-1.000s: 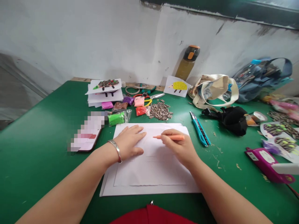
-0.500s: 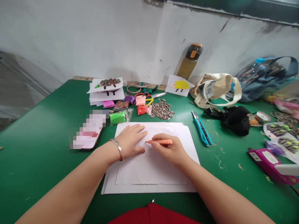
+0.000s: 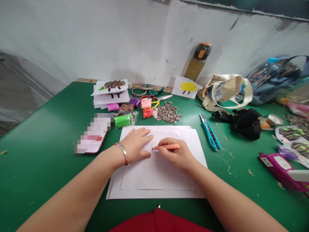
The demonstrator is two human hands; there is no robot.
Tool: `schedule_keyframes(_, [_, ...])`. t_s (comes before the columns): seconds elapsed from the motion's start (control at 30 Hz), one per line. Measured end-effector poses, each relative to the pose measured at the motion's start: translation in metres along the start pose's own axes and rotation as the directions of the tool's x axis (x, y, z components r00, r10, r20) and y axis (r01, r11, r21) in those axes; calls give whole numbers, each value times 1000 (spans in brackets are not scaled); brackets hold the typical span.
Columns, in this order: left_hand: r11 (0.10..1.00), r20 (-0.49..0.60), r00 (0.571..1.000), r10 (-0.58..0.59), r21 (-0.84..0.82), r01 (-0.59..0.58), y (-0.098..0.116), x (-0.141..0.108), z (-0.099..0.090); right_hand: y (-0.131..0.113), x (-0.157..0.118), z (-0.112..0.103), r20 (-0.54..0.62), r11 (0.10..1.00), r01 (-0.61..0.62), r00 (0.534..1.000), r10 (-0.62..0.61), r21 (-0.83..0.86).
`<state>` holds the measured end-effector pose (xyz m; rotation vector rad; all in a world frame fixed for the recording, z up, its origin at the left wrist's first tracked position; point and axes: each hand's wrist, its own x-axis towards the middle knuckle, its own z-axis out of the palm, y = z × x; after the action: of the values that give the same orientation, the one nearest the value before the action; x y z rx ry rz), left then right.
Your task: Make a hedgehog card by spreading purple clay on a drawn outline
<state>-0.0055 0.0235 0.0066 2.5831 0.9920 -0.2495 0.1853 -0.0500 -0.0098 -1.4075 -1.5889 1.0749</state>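
Your right hand [image 3: 176, 154] has the slim orange marker [image 3: 172, 147] pinched between thumb and fingers, grip closed. Tip points left, near your left thumb; can't tell if it touches paper. Your left hand [image 3: 137, 146] lies palm down, fingers spread, gripping nothing, on the left part of the stacked white paper sheets [image 3: 156, 177].

Stack sits on the green tabletop [image 3: 48, 138] right in front of you; top sheet's slightly ragged near edge lies inside the edge of the sheets below. Green strip between stack and your red garment [image 3: 159, 222].

Right: gap, then the turquoise box cutter [image 3: 209, 133]. Far side is tight: the bright green packet in clear plastic [image 3: 122, 120] and striped seed pile [image 3: 169, 112] sit just past the far edge. Left: narrow gap, then the flat pixelated phone [image 3: 96, 138]; beyond it, wide green surface to the table's left edge.
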Motion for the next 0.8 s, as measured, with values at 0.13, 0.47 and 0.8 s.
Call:
schedule_keyframes(0.13, [1000,6,1000,-7,-2,7,0,0,0,-1,0,-3,17,998,-61,998,60,9])
schedule_keyframes(0.47, [1000,28,999,-20,18,20,0,1,-2,0,-1,-21,19,971,-235,972,234,39])
schedule_keyframes(0.8, [1000,15,1000,-24,-9,24,0,1,-3,1,2,-39,-57,971,-237,970,236,-30])
